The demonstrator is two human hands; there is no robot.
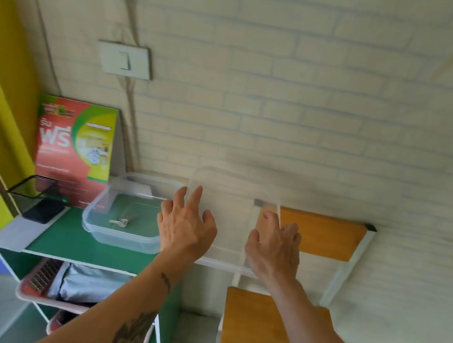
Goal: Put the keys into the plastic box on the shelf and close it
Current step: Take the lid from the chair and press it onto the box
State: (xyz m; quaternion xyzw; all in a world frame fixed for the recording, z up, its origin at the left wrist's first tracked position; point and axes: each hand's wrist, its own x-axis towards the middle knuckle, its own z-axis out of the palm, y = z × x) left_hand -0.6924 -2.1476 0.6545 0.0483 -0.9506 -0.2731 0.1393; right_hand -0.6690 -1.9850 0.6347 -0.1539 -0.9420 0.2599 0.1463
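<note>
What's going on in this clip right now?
A person holds a clear lid in the air with both hands, the left hand on one side and the right hand on the other. The plastic box sits open on the green shelf to the left, with the keys already inside. The lid is not yet on.
</note>
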